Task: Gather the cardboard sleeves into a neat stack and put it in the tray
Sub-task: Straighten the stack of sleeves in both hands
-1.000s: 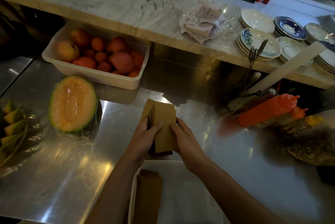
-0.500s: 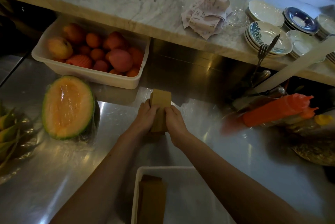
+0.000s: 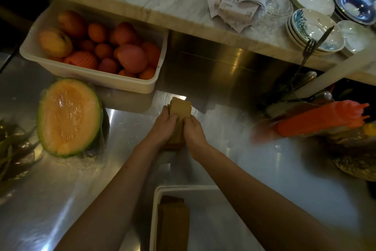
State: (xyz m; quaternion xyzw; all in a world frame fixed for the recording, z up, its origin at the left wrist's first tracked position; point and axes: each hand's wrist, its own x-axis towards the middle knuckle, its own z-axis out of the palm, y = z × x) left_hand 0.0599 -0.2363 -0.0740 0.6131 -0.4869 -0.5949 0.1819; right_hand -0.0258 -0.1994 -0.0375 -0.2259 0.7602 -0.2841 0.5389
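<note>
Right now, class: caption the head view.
Left hand and right hand grip the cardboard sleeve stack at the steel counter, beyond the tray.

— Do we see the whole tray (image 3: 187, 188)?
— No; the bottom edge cuts it and the sleeves (image 3: 173, 222) inside. Our fingers (image 3: 169, 117) cover the middle of the held stack (image 3: 180, 107); the orange bottles (image 3: 317, 118), right, are blurred.

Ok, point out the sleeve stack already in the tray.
The flat stack in the white tray; the upright stack is gripped by the left hand and right hand.
</note>
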